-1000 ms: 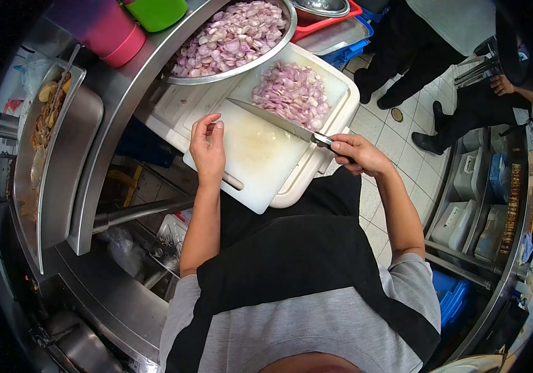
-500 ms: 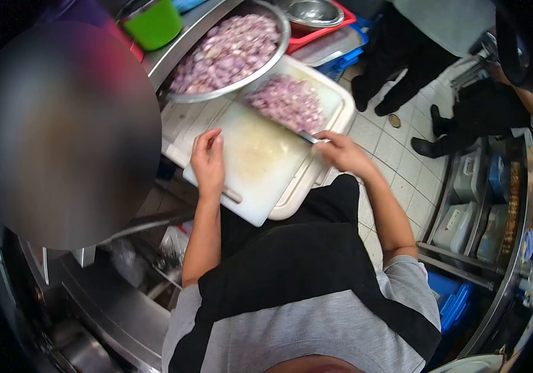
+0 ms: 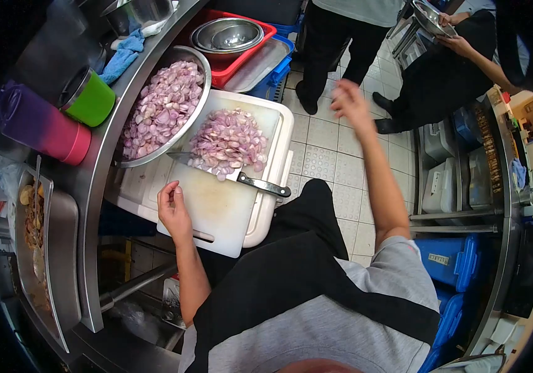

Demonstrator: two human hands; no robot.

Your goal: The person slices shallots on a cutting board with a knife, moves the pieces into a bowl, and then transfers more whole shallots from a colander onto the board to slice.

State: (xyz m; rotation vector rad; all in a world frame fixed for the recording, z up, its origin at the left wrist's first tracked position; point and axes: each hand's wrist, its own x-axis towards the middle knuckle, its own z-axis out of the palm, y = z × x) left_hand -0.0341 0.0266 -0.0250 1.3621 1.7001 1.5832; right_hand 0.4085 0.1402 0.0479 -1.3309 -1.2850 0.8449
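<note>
On a white cutting board (image 3: 218,206) lies a heap of chopped shallots (image 3: 229,140). A kitchen knife (image 3: 263,184) with a black riveted handle rests flat on the board, its blade partly under the shallots. My left hand (image 3: 174,211), loosely curled and holding nothing, is at the board's near left edge. Out to the right, over the tiled floor and away from the knife, my right hand (image 3: 352,107) is raised with its fingers apart; motion blurs it slightly. A large metal bowl (image 3: 206,81) full of shallots stands beyond the board on the left.
Under the board is a white plastic container lid (image 3: 284,127). Behind it, metal bowls (image 3: 232,37) sit in a red tray (image 3: 271,32). A purple-pink bottle (image 3: 42,124) and a green cup (image 3: 95,102) stand at left. One person stands ahead; another holds a metal bowl (image 3: 431,17) at upper right.
My right hand has let go of the knife and moved up and right, away from the board. The knife now lies beside the shallots. The view has shifted, showing more of the left counter.
</note>
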